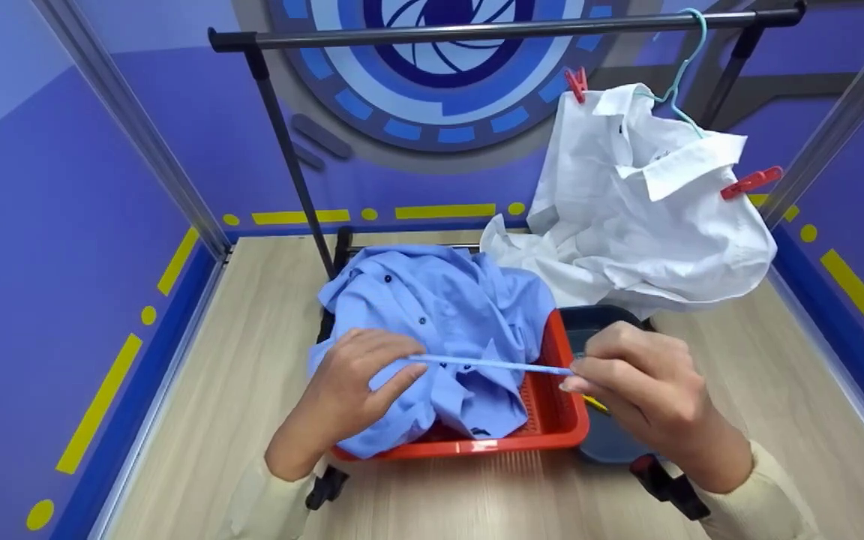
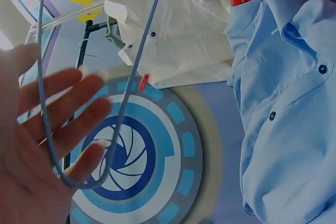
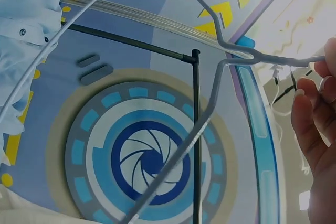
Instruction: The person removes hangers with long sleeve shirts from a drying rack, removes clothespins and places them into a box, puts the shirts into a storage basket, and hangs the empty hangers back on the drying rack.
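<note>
A thin blue clothes hanger (image 1: 492, 364) is held edge-on above the red basket, its loop showing in the left wrist view. My right hand (image 1: 649, 382) pinches it at the hook, as the right wrist view (image 3: 320, 98) shows. At its other end my left hand (image 1: 357, 386) has its fingers extended, and the hanger's rounded corner (image 2: 86, 184) lies against this hand in the left wrist view. Below, a crumpled light blue shirt (image 1: 439, 300) with dark buttons fills most of the red basket (image 1: 477, 448) and spills over its left and back sides.
Behind stands a black clothes rack (image 1: 477, 31). On it a white shirt (image 1: 649, 225) hangs from a mint hanger (image 1: 683, 71), with red clothespins (image 1: 751, 182) at its shoulders. A dark tray (image 1: 612, 442) with something yellow (image 1: 595, 405) sits right of the basket. Walls enclose the table (image 1: 199, 420).
</note>
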A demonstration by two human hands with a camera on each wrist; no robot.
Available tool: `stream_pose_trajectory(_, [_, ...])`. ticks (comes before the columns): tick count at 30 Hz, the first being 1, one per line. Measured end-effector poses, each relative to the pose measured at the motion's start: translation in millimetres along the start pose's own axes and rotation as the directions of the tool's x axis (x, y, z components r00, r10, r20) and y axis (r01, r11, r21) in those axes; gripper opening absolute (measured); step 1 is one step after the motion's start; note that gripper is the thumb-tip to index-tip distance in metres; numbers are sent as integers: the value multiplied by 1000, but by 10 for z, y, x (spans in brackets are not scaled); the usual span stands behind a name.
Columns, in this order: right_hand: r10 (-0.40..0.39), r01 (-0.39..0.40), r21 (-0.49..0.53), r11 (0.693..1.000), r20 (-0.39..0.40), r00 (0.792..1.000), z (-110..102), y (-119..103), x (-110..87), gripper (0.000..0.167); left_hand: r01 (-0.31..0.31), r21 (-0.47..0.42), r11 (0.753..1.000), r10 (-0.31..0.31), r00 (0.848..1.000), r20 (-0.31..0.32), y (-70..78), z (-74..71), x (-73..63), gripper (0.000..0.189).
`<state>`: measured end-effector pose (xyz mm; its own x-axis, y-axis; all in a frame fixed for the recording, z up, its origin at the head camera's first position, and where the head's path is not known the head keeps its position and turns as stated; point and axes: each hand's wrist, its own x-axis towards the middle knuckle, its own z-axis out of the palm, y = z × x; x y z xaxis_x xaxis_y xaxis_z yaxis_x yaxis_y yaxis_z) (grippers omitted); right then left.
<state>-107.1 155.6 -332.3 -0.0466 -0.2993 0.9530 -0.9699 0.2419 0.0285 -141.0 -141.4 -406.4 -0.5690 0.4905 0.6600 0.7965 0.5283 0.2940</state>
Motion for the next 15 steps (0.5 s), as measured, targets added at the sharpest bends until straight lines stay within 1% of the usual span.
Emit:
stream_pose_trajectory(2, [-20, 19, -9, 1000, -1, 1000, 13, -20, 15, 28, 4, -80, 997, 0, 998, 56, -7, 4, -24, 11])
stream_pose_trajectory(4, [-37, 37, -8, 999, -5, 999, 28, -39, 36, 27, 16, -153, 988, 1, 994, 108, -16, 2, -45, 12])
stream_pose_trajectory(5, [-50, 50, 0, 999, -19, 999, 40, -42, 50, 27, 28, -179, 983, -3, 991, 135, -20, -1, -52, 14])
stream_pose_trajectory(7, [-71, 72, 8, 997, -49, 996, 56, -43, 78, 26, 71, -218, 973, -28, 980, 195, -22, -12, -64, 17])
stream_pose_trajectory(9, [-82, 83, 14, 996, -78, 994, 71, -40, 95, 25, 121, -224, 967, -60, 963, 261, -21, -26, -72, 21])
stream_pose_trajectory(12, [-74, 74, -3, 997, -102, 992, 73, -22, 87, 27, 195, -210, 958, -113, 931, 348, -15, -41, -80, 27])
stream_pose_trajectory(13, [-67, 67, -8, 998, -107, 992, 73, -11, 75, 27, 214, -202, 956, -128, 920, 370, -12, -43, -83, 28])
stream_pose_trajectory(15, [-38, 35, -26, 999, -100, 994, 64, 9, 37, 29, 230, -170, 958, -150, 910, 387, -10, -38, -91, 30])
